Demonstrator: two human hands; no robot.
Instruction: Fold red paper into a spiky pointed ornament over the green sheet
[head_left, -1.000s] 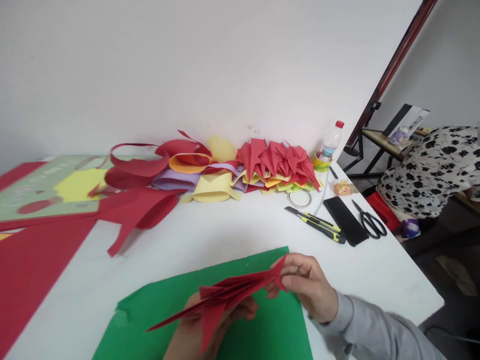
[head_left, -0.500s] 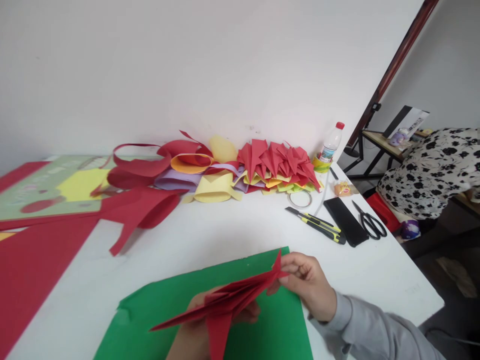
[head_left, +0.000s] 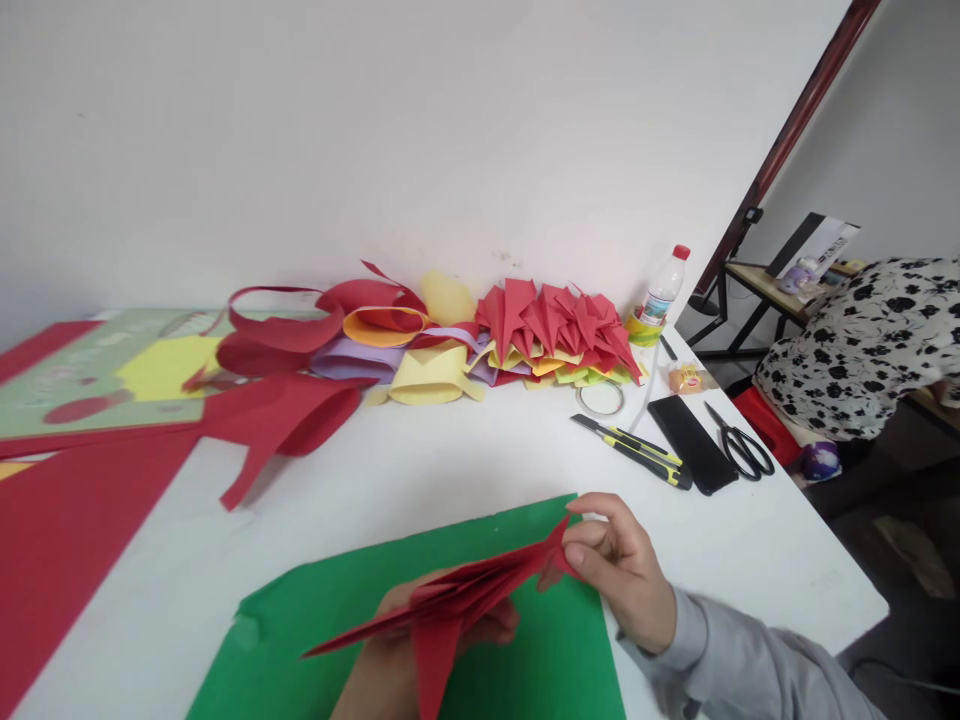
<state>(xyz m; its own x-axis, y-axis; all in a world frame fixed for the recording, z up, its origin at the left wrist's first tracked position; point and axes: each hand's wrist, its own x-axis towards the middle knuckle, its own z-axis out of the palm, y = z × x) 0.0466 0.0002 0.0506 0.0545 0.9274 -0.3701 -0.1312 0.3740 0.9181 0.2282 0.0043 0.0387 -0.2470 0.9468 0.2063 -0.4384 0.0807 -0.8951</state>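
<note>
- Holding a folded red paper piece (head_left: 465,598) in both hands at lower centre of the frame, raised just above a green sheet (head_left: 547,660).
- Right hand (head_left: 626,575), right of lower centre: thumb and forefinger are pinched together on the piece's right-hand tip. The other fingers (head_left: 600,505) are curled loosely. A grey sleeve (head_left: 750,660) runs off toward the lower right corner.
- Left hand (head_left: 379,680), at the bottom edge: it lies under the piece and is largely hidden by it. Its fingers are closed round the middle of the piece, with the tips showing on the far side.
- Piece: long and layered in pleats. It tapers to a point at its left end, and one flap hangs down at bottom centre.
- Green sheet: lies flat on the white worktop (head_left: 450,460).
- Back of the worktop, centre: a pile of folded red pieces (head_left: 559,320) sits against the wall. Curled paper strips (head_left: 360,325) in red, orange, purple and yellow lie just to its left.
- Right of centre: bottle (head_left: 664,285), tape roll (head_left: 600,397), two utility knives (head_left: 634,450), flat black case (head_left: 690,440) and scissors (head_left: 742,445).
- Left edge: large red sheet (head_left: 67,530).
- Far right: another person in a flowered garment (head_left: 862,340), well apart from the worktop.
</note>
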